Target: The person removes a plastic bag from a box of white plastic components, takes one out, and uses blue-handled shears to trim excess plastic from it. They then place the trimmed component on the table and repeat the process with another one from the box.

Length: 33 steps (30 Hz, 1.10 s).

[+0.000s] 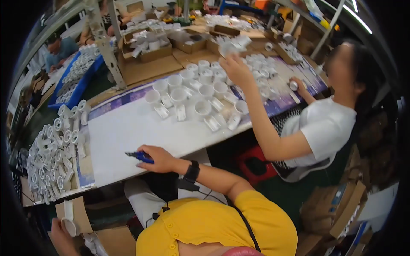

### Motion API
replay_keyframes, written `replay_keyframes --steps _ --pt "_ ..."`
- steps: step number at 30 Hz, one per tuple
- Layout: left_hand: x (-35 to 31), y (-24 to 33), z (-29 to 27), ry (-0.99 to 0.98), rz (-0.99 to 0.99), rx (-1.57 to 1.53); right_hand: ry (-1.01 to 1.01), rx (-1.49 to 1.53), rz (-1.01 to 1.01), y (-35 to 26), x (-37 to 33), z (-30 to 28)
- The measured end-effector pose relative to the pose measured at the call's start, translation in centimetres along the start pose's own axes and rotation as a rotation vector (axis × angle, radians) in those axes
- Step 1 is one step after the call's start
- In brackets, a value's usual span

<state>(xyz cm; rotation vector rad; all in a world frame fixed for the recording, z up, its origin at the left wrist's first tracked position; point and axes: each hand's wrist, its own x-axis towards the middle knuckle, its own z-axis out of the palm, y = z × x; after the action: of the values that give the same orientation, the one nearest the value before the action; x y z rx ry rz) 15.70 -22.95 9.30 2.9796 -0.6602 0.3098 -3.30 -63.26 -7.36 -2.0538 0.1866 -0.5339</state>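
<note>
At the lower left, my left hand is closed on a white plastic part, a round cup with a flat arm. It is over an open cardboard box beside the table, with more white pieces inside. My right hand rests at the table's front edge, wrapped round blue-handled pliers whose dark jaws point left. A heap of similar white parts covers the table's left end. Beyond my right hand, several white cup parts stand in loose rows on the white tabletop.
On the right sits a co-worker in a white shirt, one arm raised over the table with white parts in hand. Cardboard boxes line the back. A blue tray of parts is at far left, and a red stool stands below the table.
</note>
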Motion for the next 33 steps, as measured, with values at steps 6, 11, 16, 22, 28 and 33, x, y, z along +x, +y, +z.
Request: replay_keyframes --steps 6,11,16,22,28,33 --pt "2.9 15.2 2.3 -0.052 0.615 -0.448 0.026 0.431 0.081 1.0 0.1 0.3" --pt "4.3 22.2 5.1 -0.013 0.838 -0.521 -0.048 0.574 0.154 -1.9 -1.4 -1.5" --pt "5.1 24.8 6.3 -0.040 0.932 -0.623 -0.022 0.676 0.257 -1.5 -2.4 -2.1" --pt "6.2 25.4 6.4 -0.081 1.008 -0.612 0.003 0.837 0.413 -1.7 -2.3 -2.8" --pt "6.9 25.4 7.4 -0.041 1.037 -0.708 0.011 1.123 0.503 -1.2 -1.8 -1.8" --pt "7.5 25.6 9.4 -0.057 0.843 -0.997 0.142 1.431 0.622 -0.8 -1.3 -1.6"
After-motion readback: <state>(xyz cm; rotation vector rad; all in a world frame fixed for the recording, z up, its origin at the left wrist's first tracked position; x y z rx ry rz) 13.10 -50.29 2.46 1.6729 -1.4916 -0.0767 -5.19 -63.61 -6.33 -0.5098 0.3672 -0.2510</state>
